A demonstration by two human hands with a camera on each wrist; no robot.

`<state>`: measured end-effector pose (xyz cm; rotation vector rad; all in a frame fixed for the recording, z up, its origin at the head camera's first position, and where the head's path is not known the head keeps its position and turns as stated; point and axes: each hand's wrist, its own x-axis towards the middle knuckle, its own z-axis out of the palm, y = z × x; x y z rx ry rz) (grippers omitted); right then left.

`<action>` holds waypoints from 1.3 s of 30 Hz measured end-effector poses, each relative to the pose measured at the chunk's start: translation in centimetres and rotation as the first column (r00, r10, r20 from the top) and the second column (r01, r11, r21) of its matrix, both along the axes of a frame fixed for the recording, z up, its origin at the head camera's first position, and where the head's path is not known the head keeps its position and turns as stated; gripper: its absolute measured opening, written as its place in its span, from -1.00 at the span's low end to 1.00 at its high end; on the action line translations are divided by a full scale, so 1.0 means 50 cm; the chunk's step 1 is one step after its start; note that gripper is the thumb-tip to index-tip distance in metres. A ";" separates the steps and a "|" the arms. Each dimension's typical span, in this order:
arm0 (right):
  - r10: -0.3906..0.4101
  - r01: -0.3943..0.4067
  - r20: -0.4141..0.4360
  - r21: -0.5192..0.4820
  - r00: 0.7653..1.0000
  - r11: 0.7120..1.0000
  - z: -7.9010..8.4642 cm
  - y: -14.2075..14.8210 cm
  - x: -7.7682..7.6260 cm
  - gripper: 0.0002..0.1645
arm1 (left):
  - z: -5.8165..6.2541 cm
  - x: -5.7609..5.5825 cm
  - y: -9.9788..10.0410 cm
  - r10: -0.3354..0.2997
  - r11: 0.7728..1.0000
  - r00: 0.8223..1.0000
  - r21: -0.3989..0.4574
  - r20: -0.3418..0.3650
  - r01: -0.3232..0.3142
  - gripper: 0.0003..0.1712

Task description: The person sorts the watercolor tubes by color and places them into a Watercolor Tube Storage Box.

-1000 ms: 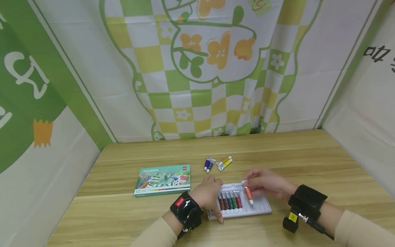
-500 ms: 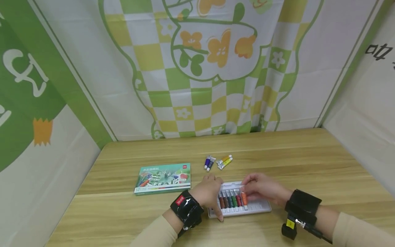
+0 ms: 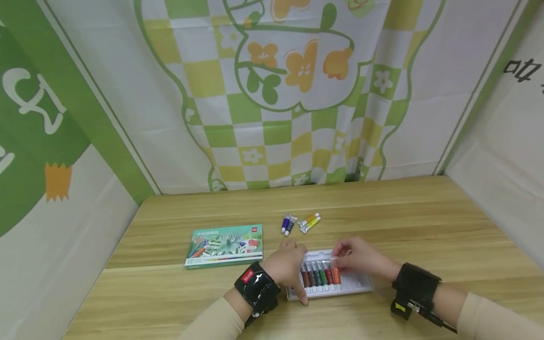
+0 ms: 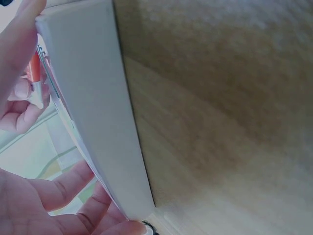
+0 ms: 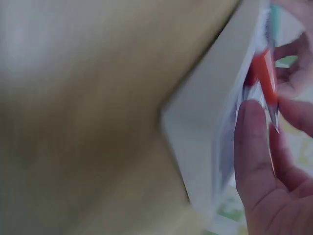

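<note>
My left hand [image 3: 285,268] grips the left end of a white plastic tray [image 3: 359,286], thumb at the near edge and fingers at the far edge. In the left wrist view, the tray's side wall [image 4: 93,107] lies between thumb and fingers. Several paint tubes stand in a row in the tray. At the row's right end is an orange paint tube [image 3: 336,276], beside a red tube [image 3: 329,275]. My right hand [image 3: 361,257] pinches the orange tube's crimped end, cap toward me. In the right wrist view, thumb and fingers close around that silvery end of the orange tube [image 5: 265,78].
A green illustrated paint box [image 3: 225,248] lies left of the tray. Behind the tray on the wooden table [image 3: 170,302] are a purple tube [image 3: 285,224], a dark blue tube [image 3: 291,226] and two yellowish tubes [image 3: 310,224]. A patterned curtain [image 3: 272,141] hangs behind.
My right hand has brought the orange paint tube left and down, from a tilt over the tray's right part to upright in line beside the red tube. The left hand stays on the tray.
</note>
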<state>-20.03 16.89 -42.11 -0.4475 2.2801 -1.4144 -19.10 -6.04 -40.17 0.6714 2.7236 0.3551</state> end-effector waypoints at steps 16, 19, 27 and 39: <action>0.138 -0.031 -0.316 0.322 0.939 0.946 0.020 -0.003 0.006 -0.77 | -0.005 -0.003 -0.001 0.002 1.000 1.000 0.010 0.007 -0.002 0.32; 0.147 -0.025 -0.320 0.358 0.936 0.933 0.025 -0.002 0.010 -0.79 | -0.002 -0.002 -0.002 0.000 1.000 1.000 0.019 0.006 0.000 0.32; 0.228 -0.045 -0.350 0.460 0.908 0.887 0.035 -0.002 0.030 -0.78 | -0.001 0.002 -0.002 -0.008 1.000 1.000 0.020 -0.009 0.008 0.31; 0.324 -0.060 -0.398 0.548 0.858 0.834 0.041 -0.012 0.049 -0.82 | 0.002 0.004 -0.001 -0.005 0.999 1.000 0.038 -0.010 0.005 0.30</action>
